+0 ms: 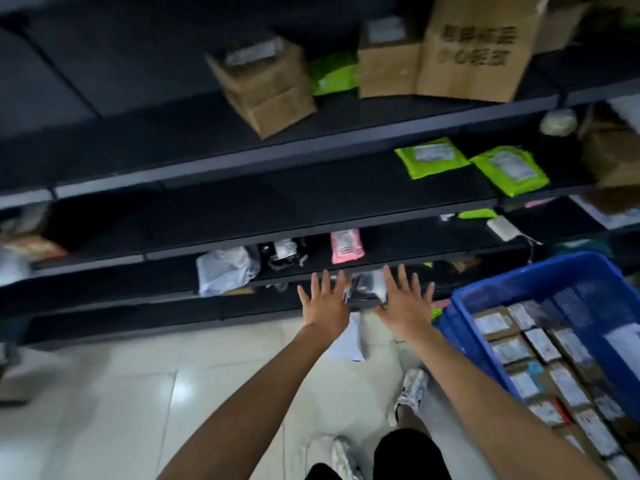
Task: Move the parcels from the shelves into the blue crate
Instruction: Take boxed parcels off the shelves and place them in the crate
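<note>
L hand (323,304) & R hand (404,303) spread wide, gripping nothing — grey parcel (366,289) between them, blue crate (519,284) nearby.

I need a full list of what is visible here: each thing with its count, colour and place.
shelves: several tiers, dark, across the view
cardboard boxes: at least three, brown, top shelf
green mailers: at least three, bright green, two on the second shelf at right, one among the boxes
pink parcel: one, pink, third shelf
white bag: one, white, lower shelf, left
grey parcel: one, grey, blurred, between the hands
blue crate: one, blue, right, holds labelled parcels
floor: light tiles
shoes: two, white, on the floor
left hand: fingers spread, left of the grey parcel
right hand: fingers spread, right of it
</note>
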The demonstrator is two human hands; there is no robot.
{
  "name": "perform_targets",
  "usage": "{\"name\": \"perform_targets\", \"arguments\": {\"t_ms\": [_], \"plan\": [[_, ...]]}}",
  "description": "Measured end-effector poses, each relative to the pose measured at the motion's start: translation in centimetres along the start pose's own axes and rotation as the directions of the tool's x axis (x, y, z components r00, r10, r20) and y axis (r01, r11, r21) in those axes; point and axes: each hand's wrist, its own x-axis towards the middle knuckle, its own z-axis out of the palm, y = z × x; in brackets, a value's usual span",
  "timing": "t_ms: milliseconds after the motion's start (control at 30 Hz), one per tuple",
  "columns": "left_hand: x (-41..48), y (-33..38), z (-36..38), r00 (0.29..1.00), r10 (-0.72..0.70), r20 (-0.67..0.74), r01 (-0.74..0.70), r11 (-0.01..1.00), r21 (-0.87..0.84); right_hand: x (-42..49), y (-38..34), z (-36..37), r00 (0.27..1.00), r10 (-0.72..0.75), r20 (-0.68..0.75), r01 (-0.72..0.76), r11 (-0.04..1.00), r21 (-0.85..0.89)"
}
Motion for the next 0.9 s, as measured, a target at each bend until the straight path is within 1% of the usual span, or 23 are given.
{"name": "perform_targets", "arguments": {"t_ms": [133, 233, 333, 467, 600, 700, 800, 900], "plan": [[-2.3, -6.5, 1.5, 0.995, -0.102, 0.019, 0.102, 0.995, -0.004, -1.4, -5.6, 2.7, 0.991, -0.130, -0.017, 0.128, 0.989, -0.077], [-2.7, -9.0, 3.2, 0.985, -0.157, 0.073, 0.160, 0.986, -0.039, -1.7, -7.7, 5.1, 0.985, -0.170, 0.038, 0.173, 0.980, -0.097], [-1.0, -11.1, 5.5, 0.977, -0.189, 0.101, 0.197, 0.978, -0.075, -0.3, -8.2, 8.1, 0.981, -0.190, 0.043, 0.193, 0.978, -0.083], [3.6, -13.1, 8.8, 0.967, -0.206, 0.150, 0.221, 0.971, -0.087, 4.1, -7.0, 11.9, 0.984, -0.147, 0.102, 0.160, 0.979, -0.126], [8.7, -14.7, 12.3, 0.966, -0.209, 0.153, 0.218, 0.975, -0.047, 9.5, -5.2, 15.8, 0.986, -0.135, 0.093, 0.145, 0.983, -0.112], [13.1, -16.1, 14.7, 0.966, -0.227, 0.124, 0.235, 0.971, -0.054, 14.1, -4.6, 18.5, 0.988, -0.132, 0.075, 0.140, 0.985, -0.106], [18.3, -17.6, 17.4, 0.964, -0.253, 0.086, 0.260, 0.962, -0.082, 19.0, -4.1, 21.3, 0.991, -0.132, 0.026, 0.133, 0.986, -0.095], [23.5, -19.3, 19.4, 0.960, -0.278, 0.043, 0.281, 0.952, -0.120, 23.7, -3.9, 24.1, 0.992, -0.128, 0.011, 0.129, 0.987, -0.091]]}}
